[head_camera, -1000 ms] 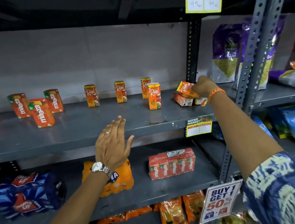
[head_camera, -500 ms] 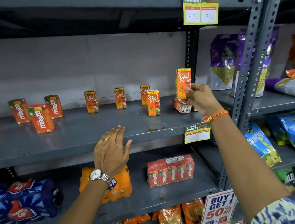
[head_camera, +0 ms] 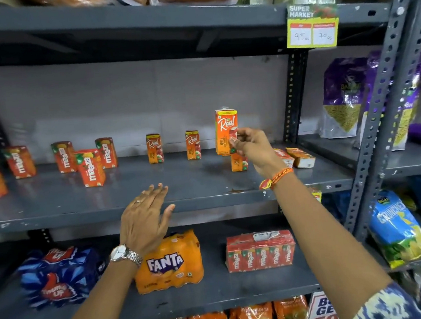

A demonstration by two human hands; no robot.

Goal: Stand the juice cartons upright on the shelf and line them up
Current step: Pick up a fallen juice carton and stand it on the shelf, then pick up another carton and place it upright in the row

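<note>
My right hand (head_camera: 252, 150) holds an orange Real apple juice carton (head_camera: 226, 130) upright, a little above the grey shelf (head_camera: 181, 187). Two Real cartons (head_camera: 154, 148) (head_camera: 193, 144) stand upright at the back of the shelf. Another upright carton (head_camera: 237, 162) is partly hidden below the held one. Two cartons lie on their sides at the right (head_camera: 284, 156) (head_camera: 302, 160). My left hand (head_camera: 143, 218) hovers open at the shelf's front edge, holding nothing.
Several red Maaza cartons (head_camera: 90, 167) stand on the left of the same shelf. Below are a Fanta pack (head_camera: 170, 262), a Thums Up pack (head_camera: 57, 277) and a Maaza multipack (head_camera: 260, 251). A metal upright (head_camera: 383, 108) and snack bags (head_camera: 344, 96) are at the right.
My right hand lifted a lying carton from the right end, turned it upright and carried it leftward toward the standing row. My left hand stayed at the shelf edge.
</note>
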